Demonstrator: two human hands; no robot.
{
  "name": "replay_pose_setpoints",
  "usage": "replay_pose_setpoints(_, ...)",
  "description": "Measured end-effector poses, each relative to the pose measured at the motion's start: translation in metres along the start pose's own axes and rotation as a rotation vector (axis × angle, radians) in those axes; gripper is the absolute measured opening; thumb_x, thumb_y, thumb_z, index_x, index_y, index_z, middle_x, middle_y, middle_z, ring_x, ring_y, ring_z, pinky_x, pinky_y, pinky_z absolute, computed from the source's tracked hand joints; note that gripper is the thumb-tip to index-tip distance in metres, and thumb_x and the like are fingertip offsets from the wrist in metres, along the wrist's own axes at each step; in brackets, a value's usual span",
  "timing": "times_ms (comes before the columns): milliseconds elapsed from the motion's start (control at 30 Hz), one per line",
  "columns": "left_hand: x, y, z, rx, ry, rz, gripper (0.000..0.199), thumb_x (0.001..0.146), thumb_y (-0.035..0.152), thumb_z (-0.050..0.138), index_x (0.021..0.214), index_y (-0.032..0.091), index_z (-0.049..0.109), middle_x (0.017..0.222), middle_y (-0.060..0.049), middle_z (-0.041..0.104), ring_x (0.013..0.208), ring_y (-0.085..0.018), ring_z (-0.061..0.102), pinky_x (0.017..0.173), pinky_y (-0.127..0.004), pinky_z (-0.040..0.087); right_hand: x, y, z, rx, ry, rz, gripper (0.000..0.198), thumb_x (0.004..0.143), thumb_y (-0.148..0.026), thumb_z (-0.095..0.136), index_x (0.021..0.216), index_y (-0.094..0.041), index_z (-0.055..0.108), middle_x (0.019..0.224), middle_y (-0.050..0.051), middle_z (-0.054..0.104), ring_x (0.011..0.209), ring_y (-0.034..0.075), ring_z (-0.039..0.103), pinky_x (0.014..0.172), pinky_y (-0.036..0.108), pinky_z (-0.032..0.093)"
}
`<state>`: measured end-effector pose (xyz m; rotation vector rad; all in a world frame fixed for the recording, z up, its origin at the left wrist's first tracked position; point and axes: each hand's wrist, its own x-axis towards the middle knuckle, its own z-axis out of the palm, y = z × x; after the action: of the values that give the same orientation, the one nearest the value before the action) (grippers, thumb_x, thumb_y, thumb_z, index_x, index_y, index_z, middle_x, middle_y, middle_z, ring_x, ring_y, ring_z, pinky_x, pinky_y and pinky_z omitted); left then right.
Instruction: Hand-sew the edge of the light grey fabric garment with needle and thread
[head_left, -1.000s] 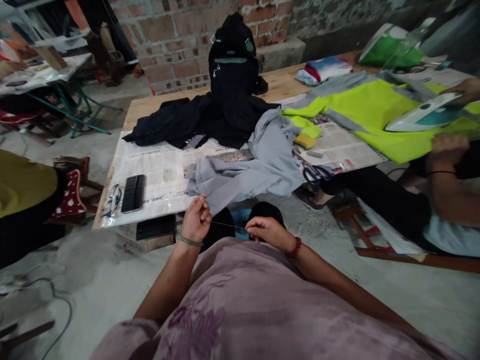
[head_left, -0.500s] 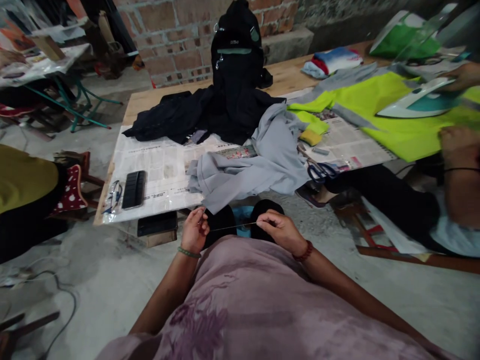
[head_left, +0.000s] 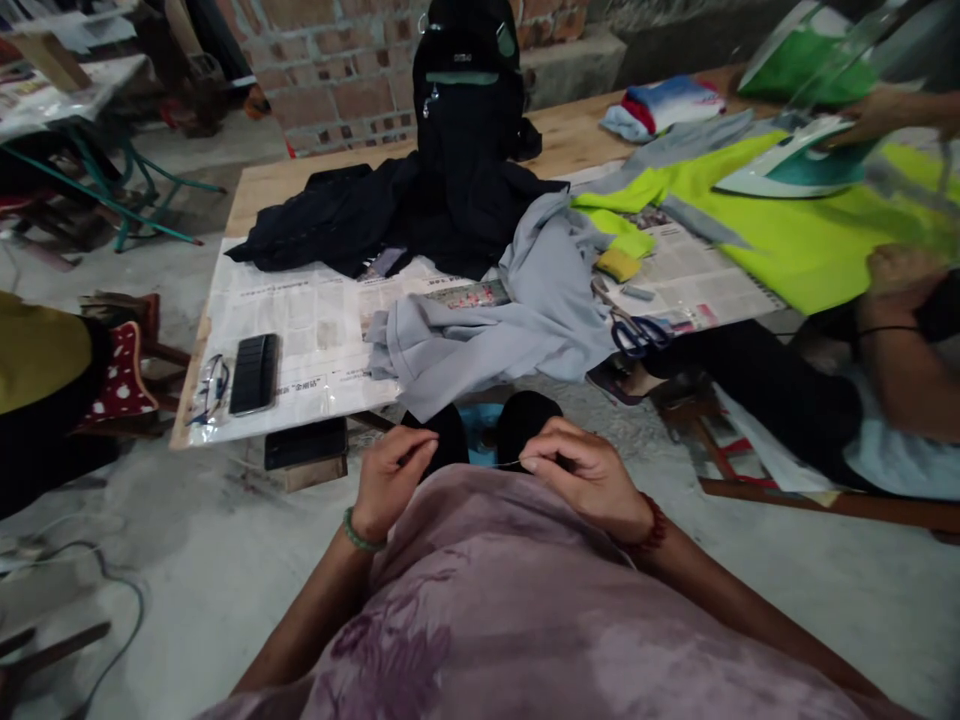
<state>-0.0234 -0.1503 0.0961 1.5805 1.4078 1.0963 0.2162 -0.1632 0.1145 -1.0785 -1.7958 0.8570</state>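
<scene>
My right hand (head_left: 589, 480) pinches a thin pale thread (head_left: 504, 463) between thumb and forefinger, just above my lap. From those fingertips the thread runs left until it fades from sight. My left hand (head_left: 394, 475) is closed in a pinch on the other side of my lap; whatever lies between its fingertips is too small to make out. Just beyond both hands, a grey garment (head_left: 480, 340) hangs slightly over the table's near edge. Blue-handled scissors (head_left: 637, 335) lie to its right.
The newspaper-covered table (head_left: 300, 310) carries a phone (head_left: 255, 373), glasses (head_left: 214, 388), dark clothing (head_left: 330, 225) and a black backpack (head_left: 465, 90). At right, a co-worker's hand (head_left: 874, 120) holds an iron (head_left: 802, 165) on a neon-yellow garment (head_left: 810, 245). A red cushioned stool (head_left: 127, 370) stands at left.
My right hand has shifted right and slightly down. My left hand has turned, its fingertips now pointing right. The thread between them shows less clearly. The co-worker's iron has slid left and away.
</scene>
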Motion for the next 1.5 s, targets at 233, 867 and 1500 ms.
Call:
replay_pose_setpoints(233, -0.008, 0.042, 0.017, -0.07, -0.155, 0.132, 0.011, 0.071, 0.016, 0.065, 0.075, 0.023, 0.072, 0.068, -0.003, 0.064, 0.065, -0.014, 0.056, 0.059, -0.024, 0.044, -0.003, -0.009, 0.002, -0.09, -0.008, -0.022, 0.01, 0.081, -0.018, 0.054, 0.075, -0.019, 0.062, 0.066, 0.001, 0.056, 0.061, 0.009, 0.051, 0.055, 0.022, 0.041)
replay_pose_setpoints(867, -0.01, 0.042, 0.031, -0.119, -0.221, 0.076, 0.012, 0.069, 0.014, 0.064, 0.072, 0.023, 0.072, 0.069, -0.003, 0.063, 0.068, -0.014, 0.055, 0.063, -0.025, 0.044, -0.003, -0.008, 0.005, -0.129, -0.052, -0.023, 0.013, 0.082, -0.019, 0.051, 0.074, -0.019, 0.061, 0.064, 0.0, 0.054, 0.06, 0.008, 0.05, 0.055, 0.021, 0.039)
replay_pose_setpoints(1500, -0.01, 0.041, 0.04, -0.029, -0.162, 0.158, 0.018, 0.07, 0.011, 0.063, 0.076, 0.025, 0.072, 0.07, -0.003, 0.063, 0.068, -0.014, 0.056, 0.062, -0.025, 0.044, -0.001, -0.004, 0.008, -0.112, -0.025, 0.002, 0.01, 0.08, -0.018, 0.053, 0.073, -0.019, 0.061, 0.063, 0.0, 0.053, 0.059, 0.008, 0.049, 0.054, 0.021, 0.038)
